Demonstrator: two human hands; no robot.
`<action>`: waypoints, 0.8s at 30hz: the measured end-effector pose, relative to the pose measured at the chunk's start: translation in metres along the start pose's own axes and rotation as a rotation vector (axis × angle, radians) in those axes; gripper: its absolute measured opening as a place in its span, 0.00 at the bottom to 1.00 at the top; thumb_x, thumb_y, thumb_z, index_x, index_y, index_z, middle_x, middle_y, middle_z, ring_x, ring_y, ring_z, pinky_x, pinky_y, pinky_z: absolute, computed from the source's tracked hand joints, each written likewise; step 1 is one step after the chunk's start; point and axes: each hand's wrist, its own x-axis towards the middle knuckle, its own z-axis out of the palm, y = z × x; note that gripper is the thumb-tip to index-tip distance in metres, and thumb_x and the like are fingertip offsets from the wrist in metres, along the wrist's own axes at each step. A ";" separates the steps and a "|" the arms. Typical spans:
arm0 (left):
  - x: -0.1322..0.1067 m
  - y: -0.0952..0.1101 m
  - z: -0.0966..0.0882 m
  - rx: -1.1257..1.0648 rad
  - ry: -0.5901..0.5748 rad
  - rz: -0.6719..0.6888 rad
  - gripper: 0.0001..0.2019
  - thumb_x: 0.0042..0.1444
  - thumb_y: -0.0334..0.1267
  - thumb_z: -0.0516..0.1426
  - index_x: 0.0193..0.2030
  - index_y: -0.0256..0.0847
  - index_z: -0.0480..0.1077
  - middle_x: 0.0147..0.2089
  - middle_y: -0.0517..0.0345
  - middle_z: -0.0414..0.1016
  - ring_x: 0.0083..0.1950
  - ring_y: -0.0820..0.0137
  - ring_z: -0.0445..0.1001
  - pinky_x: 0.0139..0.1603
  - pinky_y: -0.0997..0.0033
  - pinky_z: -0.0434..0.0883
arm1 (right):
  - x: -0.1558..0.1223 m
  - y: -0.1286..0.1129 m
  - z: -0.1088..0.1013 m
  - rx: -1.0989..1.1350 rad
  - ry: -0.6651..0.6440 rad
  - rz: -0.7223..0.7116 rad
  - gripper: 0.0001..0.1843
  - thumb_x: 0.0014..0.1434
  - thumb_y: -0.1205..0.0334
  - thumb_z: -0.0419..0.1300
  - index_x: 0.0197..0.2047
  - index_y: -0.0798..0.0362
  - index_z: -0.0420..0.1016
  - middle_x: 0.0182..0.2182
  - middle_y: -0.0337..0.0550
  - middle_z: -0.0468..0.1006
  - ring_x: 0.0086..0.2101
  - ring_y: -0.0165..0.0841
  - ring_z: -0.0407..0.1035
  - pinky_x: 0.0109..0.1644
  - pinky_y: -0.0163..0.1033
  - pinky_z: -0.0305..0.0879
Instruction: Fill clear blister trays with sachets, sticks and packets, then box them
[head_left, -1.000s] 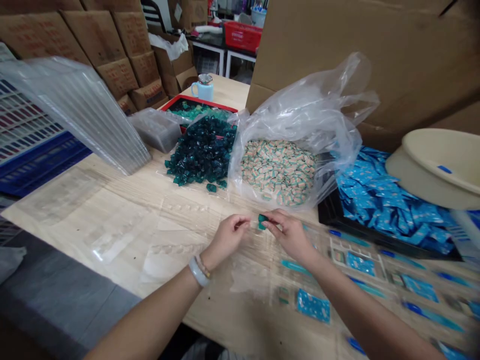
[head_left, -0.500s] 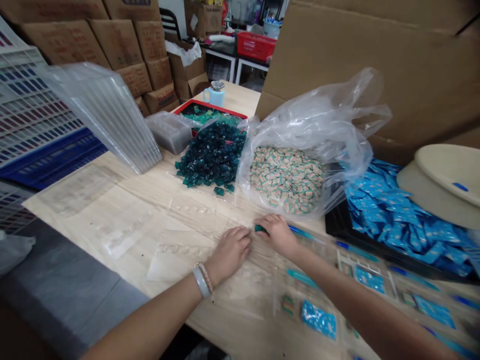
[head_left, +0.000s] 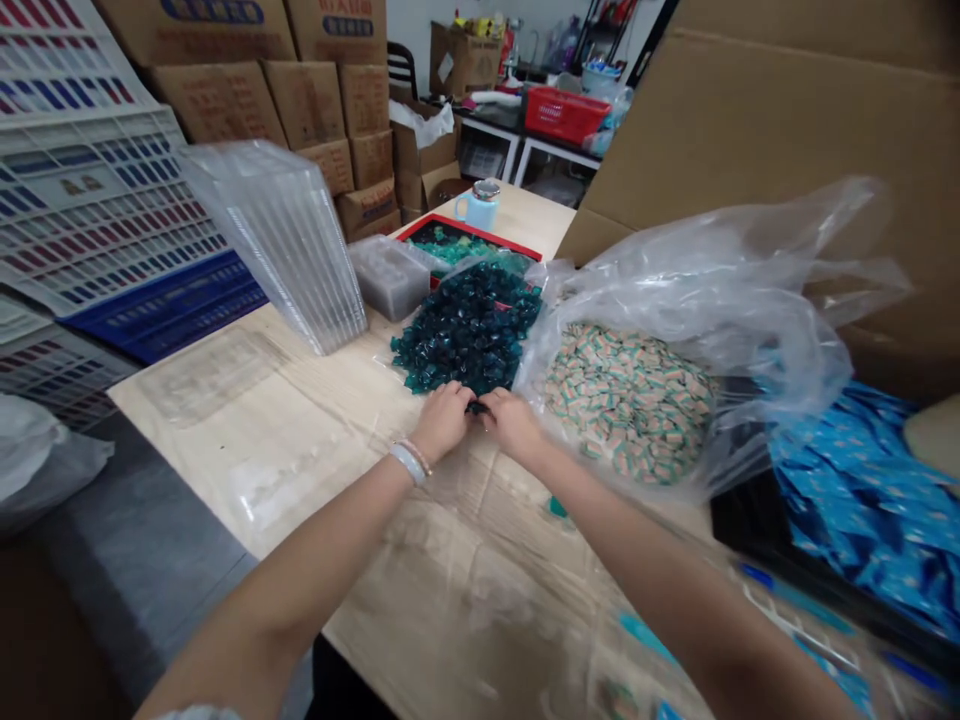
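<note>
My left hand and my right hand meet at the near edge of a heap of glossy dark teal pieces. Their fingertips close on a dark teal piece, mostly hidden by the fingers. Under my right forearm a single green piece lies on the table. Right of the heap, a clear plastic bag stands open around many small beige-and-green packets. Thin clear plastic trays lie flat on the wooden table, left of my left forearm.
A tall stack of clear trays and a grey-clear plastic box stand behind. Beyond are a red-rimmed tray and a light blue mug. Blue packets fill a black tray at right. A cardboard sheet rises behind the bag.
Both hands have moved forward to the teal heap and come together there. The green piece that was in my right hand now lies on the table. The view has swung left.
</note>
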 end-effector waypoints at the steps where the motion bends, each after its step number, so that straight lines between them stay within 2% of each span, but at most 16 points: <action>1: -0.002 -0.001 -0.001 -0.082 0.024 0.010 0.08 0.50 0.29 0.53 0.38 0.37 0.68 0.39 0.52 0.66 0.43 0.66 0.66 0.45 0.66 0.64 | -0.002 0.002 -0.001 0.051 0.015 -0.018 0.12 0.54 0.68 0.53 0.43 0.56 0.71 0.36 0.47 0.72 0.36 0.33 0.67 0.40 0.35 0.61; 5: -0.007 0.003 -0.011 -0.426 0.079 -0.025 0.09 0.46 0.27 0.54 0.36 0.35 0.68 0.39 0.52 0.65 0.39 0.70 0.67 0.37 0.73 0.67 | -0.019 0.010 -0.019 0.180 0.072 -0.112 0.12 0.56 0.69 0.50 0.42 0.56 0.72 0.33 0.44 0.74 0.34 0.31 0.67 0.39 0.34 0.61; 8: -0.014 0.016 -0.015 -0.609 0.068 -0.076 0.09 0.45 0.26 0.54 0.35 0.34 0.69 0.36 0.54 0.69 0.36 0.71 0.68 0.35 0.74 0.67 | -0.034 0.006 -0.034 0.073 0.094 -0.170 0.14 0.57 0.67 0.49 0.44 0.56 0.71 0.35 0.46 0.74 0.36 0.33 0.67 0.41 0.37 0.62; 11: -0.025 0.033 -0.017 -0.764 0.054 -0.110 0.09 0.45 0.26 0.54 0.35 0.35 0.70 0.33 0.56 0.73 0.34 0.72 0.70 0.37 0.73 0.67 | -0.052 -0.002 -0.041 -0.084 0.155 -0.163 0.17 0.56 0.66 0.49 0.49 0.58 0.68 0.38 0.52 0.74 0.38 0.38 0.67 0.44 0.44 0.62; 14: -0.040 0.049 -0.021 -0.829 0.064 -0.118 0.09 0.46 0.28 0.54 0.35 0.36 0.71 0.34 0.55 0.74 0.35 0.71 0.70 0.38 0.72 0.66 | -0.071 -0.009 -0.039 -0.041 0.215 -0.132 0.17 0.55 0.69 0.48 0.47 0.57 0.69 0.38 0.52 0.74 0.38 0.39 0.68 0.44 0.44 0.63; 16: -0.050 0.057 -0.026 -0.873 0.014 -0.110 0.08 0.47 0.29 0.54 0.34 0.36 0.72 0.33 0.56 0.74 0.35 0.71 0.70 0.38 0.74 0.65 | -0.083 -0.009 -0.034 0.116 0.253 -0.079 0.17 0.53 0.70 0.48 0.45 0.55 0.70 0.38 0.50 0.75 0.38 0.37 0.68 0.43 0.43 0.64; 18: -0.059 0.059 -0.031 -0.944 -0.111 -0.131 0.08 0.47 0.30 0.53 0.33 0.35 0.72 0.30 0.58 0.73 0.30 0.74 0.68 0.32 0.76 0.64 | -0.093 -0.006 -0.028 0.370 0.257 0.012 0.16 0.51 0.69 0.49 0.42 0.54 0.71 0.35 0.47 0.76 0.35 0.35 0.70 0.40 0.41 0.66; 21: -0.070 0.059 -0.035 -1.064 -0.291 -0.208 0.08 0.48 0.34 0.53 0.33 0.34 0.71 0.23 0.62 0.68 0.20 0.79 0.60 0.22 0.79 0.58 | -0.106 -0.003 -0.020 0.811 0.182 0.152 0.14 0.51 0.64 0.49 0.38 0.55 0.72 0.27 0.43 0.77 0.28 0.33 0.72 0.34 0.39 0.68; 24: -0.079 0.060 -0.031 -1.141 -0.290 -0.275 0.09 0.49 0.36 0.52 0.34 0.34 0.69 0.24 0.62 0.66 0.20 0.81 0.58 0.19 0.80 0.57 | -0.116 -0.006 -0.017 1.024 0.163 0.229 0.16 0.51 0.59 0.49 0.39 0.55 0.71 0.28 0.43 0.77 0.28 0.32 0.72 0.34 0.38 0.68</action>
